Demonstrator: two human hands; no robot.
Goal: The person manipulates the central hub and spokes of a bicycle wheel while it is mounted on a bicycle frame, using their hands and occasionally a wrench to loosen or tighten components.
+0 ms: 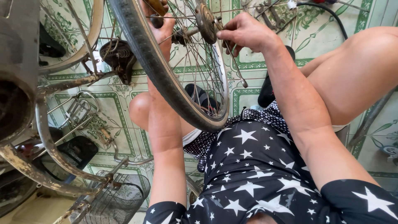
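Head cam: bike wheel [174, 89] upright btwn my knees, hub [206, 23] up top. My left hand [159, 18] grips a tool handle [156, 6] at the spokes; right hand [244, 33] pinches the axle end by the hub

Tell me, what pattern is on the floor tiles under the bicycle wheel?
Pale floor tiles with green borders and leafy green scrollwork, seen in the head view.

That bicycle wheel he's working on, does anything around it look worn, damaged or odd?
Yes. The bicycle frame at the left is badly rusted, brown and flaking. The wheel itself sits off any frame, held at its hub between the left hand and right hand. Its tyre looks whole.
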